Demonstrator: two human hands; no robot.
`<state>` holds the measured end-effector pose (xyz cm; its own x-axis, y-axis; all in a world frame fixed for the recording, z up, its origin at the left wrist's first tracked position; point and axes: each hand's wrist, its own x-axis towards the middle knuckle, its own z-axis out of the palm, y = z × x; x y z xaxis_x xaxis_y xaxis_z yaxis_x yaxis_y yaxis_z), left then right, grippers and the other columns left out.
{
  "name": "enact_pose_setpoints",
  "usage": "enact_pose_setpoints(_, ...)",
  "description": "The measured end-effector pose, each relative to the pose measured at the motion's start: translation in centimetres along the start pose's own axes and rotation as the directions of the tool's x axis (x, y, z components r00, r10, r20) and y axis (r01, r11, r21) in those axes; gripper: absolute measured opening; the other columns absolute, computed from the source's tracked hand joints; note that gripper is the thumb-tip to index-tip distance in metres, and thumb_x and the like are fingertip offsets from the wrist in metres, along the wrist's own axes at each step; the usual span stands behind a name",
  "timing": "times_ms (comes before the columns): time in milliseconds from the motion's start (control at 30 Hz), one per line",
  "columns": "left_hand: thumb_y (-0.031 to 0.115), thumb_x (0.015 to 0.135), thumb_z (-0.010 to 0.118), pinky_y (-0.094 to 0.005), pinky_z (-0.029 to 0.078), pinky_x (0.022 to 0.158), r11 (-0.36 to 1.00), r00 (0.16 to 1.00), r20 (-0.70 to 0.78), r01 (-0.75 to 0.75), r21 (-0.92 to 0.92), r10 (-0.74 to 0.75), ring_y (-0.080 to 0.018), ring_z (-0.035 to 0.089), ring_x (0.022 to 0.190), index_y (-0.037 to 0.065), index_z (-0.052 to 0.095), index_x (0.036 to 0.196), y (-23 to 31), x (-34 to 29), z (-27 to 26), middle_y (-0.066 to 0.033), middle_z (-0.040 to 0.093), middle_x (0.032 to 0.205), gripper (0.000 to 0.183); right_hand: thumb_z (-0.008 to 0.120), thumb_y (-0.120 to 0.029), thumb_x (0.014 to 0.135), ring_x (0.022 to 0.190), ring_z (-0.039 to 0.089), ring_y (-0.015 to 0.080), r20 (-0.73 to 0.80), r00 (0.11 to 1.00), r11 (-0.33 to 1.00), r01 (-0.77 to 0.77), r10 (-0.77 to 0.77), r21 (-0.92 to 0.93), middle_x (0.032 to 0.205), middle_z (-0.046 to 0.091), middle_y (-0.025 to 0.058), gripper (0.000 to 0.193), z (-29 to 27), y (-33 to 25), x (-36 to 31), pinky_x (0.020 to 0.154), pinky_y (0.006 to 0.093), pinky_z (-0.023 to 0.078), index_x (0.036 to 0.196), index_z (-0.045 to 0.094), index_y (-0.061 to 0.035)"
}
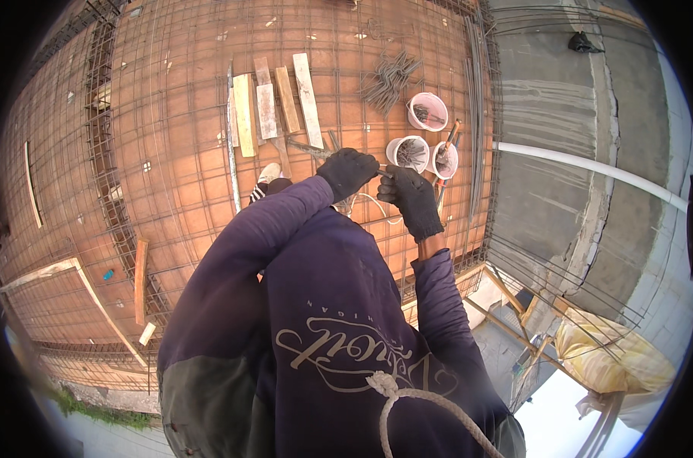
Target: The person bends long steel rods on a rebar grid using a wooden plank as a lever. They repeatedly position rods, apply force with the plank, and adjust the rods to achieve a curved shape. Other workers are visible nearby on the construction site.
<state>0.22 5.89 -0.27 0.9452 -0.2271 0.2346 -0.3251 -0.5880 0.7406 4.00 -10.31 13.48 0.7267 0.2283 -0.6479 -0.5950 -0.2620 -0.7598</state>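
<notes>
2 gloved hands, left hand (pixel 347 172) and right hand (pixel 412 200), both grasping thin wire (pixel 382 172) between them

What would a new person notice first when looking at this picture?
First come the two black-gloved hands, the left hand and the right hand, meeting over a small thin piece near the picture's middle. Just beyond them stand three white buckets, with a pile of bent wire pieces further up. Below everything spreads the orange formwork deck under a rebar grid, with loose wooden planks lying on it.
</notes>
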Motion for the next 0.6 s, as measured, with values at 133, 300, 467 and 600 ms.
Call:
enact_pose_setpoints(133,0.021,0.097,0.064,-0.0488,0.055,0.080,0.999,1.000,-0.011,0.023,-0.032,-0.023,-0.0343,0.070,0.090,0.009,0.067,0.095,0.0,0.3,-0.6,-0.0121,0.070,0.087,0.013,0.065,-0.024,0.103,0.083,0.071,0.0167,0.044,0.998,0.986,-0.042,0.035,0.161,0.102,0.072,0.0118,0.034,0.0,-0.1,0.0,0.075,0.0295,0.062,0.121,0.066,0.0050)
enact_pose_setpoints(300,0.016,0.093,0.063,-0.0493,0.055,0.078,0.995,0.988,0.122,0.097,-0.036,-0.092,-0.0369,0.071,0.085,0.009,0.067,0.094,0.4,1.0,-1.1,-0.0136,0.071,0.086,0.008,0.064,-0.027,0.106,0.077,0.070,0.0154,-0.150,0.988,0.999,0.037,-0.040,-0.020,0.097,0.072,0.0093,0.032,1.7,1.6,0.2,0.072,0.0300,0.062,0.120,0.067,0.0009)
enact_pose_setpoints(467,0.013,0.089,0.062,-0.0499,0.054,0.076,0.996,0.995,0.055,0.083,-0.044,-0.081,-0.0375,0.071,0.084,0.008,0.064,0.092,0.2,1.1,-0.7,-0.0148,0.071,0.084,0.006,0.066,-0.021,0.103,0.075,0.069,0.0167,-0.109,0.992,0.939,-0.025,0.066,0.343,0.096,0.070,0.0098,0.029,1.9,2.3,0.4,0.067,0.0315,0.063,0.121,0.062,0.0018)
enact_pose_setpoints(600,0.012,0.089,0.061,-0.0491,0.053,0.082,0.991,0.987,0.125,0.107,-0.081,-0.097,-0.0372,0.070,0.090,0.009,0.065,0.099,-0.1,1.0,-0.2,-0.0141,0.072,0.091,0.011,0.065,-0.021,0.104,0.085,0.069,0.0177,-0.026,0.994,0.882,-0.078,0.102,0.465,0.103,0.069,0.0099,0.027,1.2,2.5,0.6,0.075,0.0346,0.063,0.120,0.062,0.0000)
